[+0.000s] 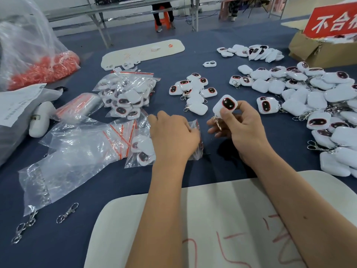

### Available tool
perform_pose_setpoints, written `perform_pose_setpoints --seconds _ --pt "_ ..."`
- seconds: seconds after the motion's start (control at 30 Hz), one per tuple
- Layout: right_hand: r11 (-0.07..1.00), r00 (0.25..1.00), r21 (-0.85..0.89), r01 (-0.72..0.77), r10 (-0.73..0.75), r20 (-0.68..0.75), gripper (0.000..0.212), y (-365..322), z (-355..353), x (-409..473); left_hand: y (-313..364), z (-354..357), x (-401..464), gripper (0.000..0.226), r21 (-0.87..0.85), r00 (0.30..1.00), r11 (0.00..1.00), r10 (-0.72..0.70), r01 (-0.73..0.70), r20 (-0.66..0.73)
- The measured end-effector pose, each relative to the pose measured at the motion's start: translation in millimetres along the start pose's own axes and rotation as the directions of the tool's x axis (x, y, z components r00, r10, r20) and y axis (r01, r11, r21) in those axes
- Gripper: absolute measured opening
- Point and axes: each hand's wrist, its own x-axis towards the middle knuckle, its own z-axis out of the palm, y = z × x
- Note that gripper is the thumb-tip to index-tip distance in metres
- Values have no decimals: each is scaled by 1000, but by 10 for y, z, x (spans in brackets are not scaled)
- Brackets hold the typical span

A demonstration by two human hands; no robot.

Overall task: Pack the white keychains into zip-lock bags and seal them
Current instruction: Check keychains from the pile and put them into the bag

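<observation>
My right hand [239,130] pinches a white keychain [225,106] with a dark oval face, its metal clasp dangling below the fingers. My left hand [173,134] grips a small clear zip-lock bag [195,140] with a red seal strip, held just left of the keychain. Loose white keychains lie in a small heap [193,91] ahead and a large heap [318,105] to the right. Filled bags [127,93] are piled at the left, and one packed bag [142,149] lies beside my left wrist.
Empty zip-lock bags [81,140] spread at the left, with a roll of them [81,105]. Loose metal clasps [67,212] lie near the front left. A cardboard box [316,51] with a red sign stands back right. A white mat [212,219] sits under my forearms.
</observation>
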Motion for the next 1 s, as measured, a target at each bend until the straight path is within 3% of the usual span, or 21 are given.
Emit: perform_pose_setpoints --seconds 0.13,0.23,0.4,0.53,0.67,0.7,0.77,0.83,0.93,1.0 --pt "997 992 56 44 -51 114 6 -35 34 -46 -73 -65 43 35 -246 997 969 8 11 75" --pt "986 965 156 57 -95 245 8 -35 140 -107 -156 -74 64 25 -448 994 893 9 41 109" --pt "997 952 -14 81 -73 297 3 3 215 -141 -193 -144 60 39 -658 998 752 -11 46 57" --pt "941 909 -280 189 -59 413 14 2 243 -177 -171 -195 71 31 -634 992 767 19 -96 -126" --pt "865 900 -423 271 -73 429 33 3 300 -189 -129 -184 31 27 -546 979 818 101 -183 -177" --pt "886 922 -405 228 -62 383 31 4 312 -191 -108 -176 18 26 -530 975 823 120 -202 -187" --pt "950 960 -293 103 -19 279 7 19 306 -175 -70 -159 -1 26 -516 966 822 151 -241 -211" --pt "995 969 -99 -22 45 244 9 -5 272 -166 -44 -151 -8 26 -511 958 818 162 -264 -236" --pt "995 905 33 -90 68 420 24 -59 205 -178 -35 -142 -4 26 -518 953 812 148 -269 -265" --pt "991 862 -130 30 40 505 28 -67 236 -211 -39 -136 -3 29 -538 952 802 121 -260 -280"
